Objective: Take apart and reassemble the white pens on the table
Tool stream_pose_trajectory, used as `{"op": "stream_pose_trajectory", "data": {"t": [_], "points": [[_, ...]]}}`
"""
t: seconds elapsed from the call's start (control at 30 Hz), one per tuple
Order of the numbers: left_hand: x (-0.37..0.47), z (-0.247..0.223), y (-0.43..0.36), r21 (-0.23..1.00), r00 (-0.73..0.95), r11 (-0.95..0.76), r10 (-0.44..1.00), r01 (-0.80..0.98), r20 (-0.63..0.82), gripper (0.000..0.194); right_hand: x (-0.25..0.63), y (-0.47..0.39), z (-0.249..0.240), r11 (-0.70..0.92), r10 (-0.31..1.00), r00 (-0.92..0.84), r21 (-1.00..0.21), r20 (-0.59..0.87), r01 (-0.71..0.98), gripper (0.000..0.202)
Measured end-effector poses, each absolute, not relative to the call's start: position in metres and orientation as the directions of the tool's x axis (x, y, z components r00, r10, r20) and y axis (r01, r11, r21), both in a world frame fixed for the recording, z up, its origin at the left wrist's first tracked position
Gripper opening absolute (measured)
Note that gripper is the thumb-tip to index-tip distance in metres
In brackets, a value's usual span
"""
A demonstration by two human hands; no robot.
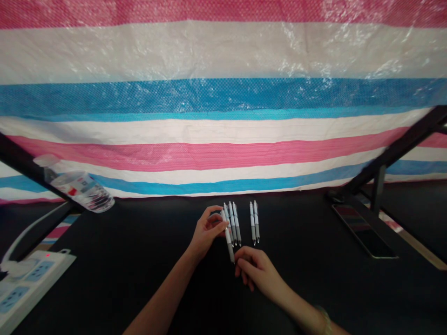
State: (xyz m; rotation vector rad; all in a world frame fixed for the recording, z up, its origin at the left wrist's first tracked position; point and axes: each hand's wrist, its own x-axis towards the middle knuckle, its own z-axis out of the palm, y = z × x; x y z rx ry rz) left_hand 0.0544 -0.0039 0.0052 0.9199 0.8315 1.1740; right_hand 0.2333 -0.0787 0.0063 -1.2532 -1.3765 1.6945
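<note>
Near the centre of the head view, my left hand (208,230) pinches a white and grey pen (228,239) between thumb and fingers, its tip pointing down toward me. Just right of that tip is my right hand (257,267), its fingers curled and partly hidden; whether it touches the pen or holds anything is unclear. Behind the held pen, several similar pens (235,223) lie side by side on the black table (146,270). Two more pens (254,222) lie together a little farther right, tips toward me.
A clear plastic bottle or cup (84,190) is at the back left. A white power strip (31,284) with a cable sits at the front left. On the right lies a phone (363,231) beside a black frame bar (391,153). A striped sheet (223,156) hangs behind.
</note>
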Motion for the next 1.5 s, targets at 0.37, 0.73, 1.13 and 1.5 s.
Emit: {"op": "stream_pose_trajectory", "data": {"t": [0.37, 0.73, 1.13, 1.5], "points": [[0.055, 0.005, -0.004, 0.912, 0.168, 0.128, 0.984, -0.391, -0.066, 0.048, 0.233, -0.079, 0.005, -0.276, 0.883, -0.365, -0.956, -0.294, 0.103, 0.016], [0.056, 0.009, -0.004, 0.909, 0.142, 0.125, 0.987, -0.397, -0.073, 0.052, 0.234, -0.080, 0.005, -0.265, 0.882, -0.376, -0.959, -0.283, 0.099, 0.018], [0.056, 0.011, -0.004, 0.907, 0.112, 0.124, 0.990, -0.402, -0.086, 0.051, 0.234, -0.080, 0.005, -0.261, 0.877, -0.384, -0.957, -0.290, 0.125, 0.017], [0.054, -0.008, 0.003, 0.981, -0.075, -0.040, 0.997, -0.192, 0.026, 0.057, 0.234, -0.080, 0.002, -0.255, 0.879, -0.381, -0.957, -0.288, 0.136, 0.021]]}}
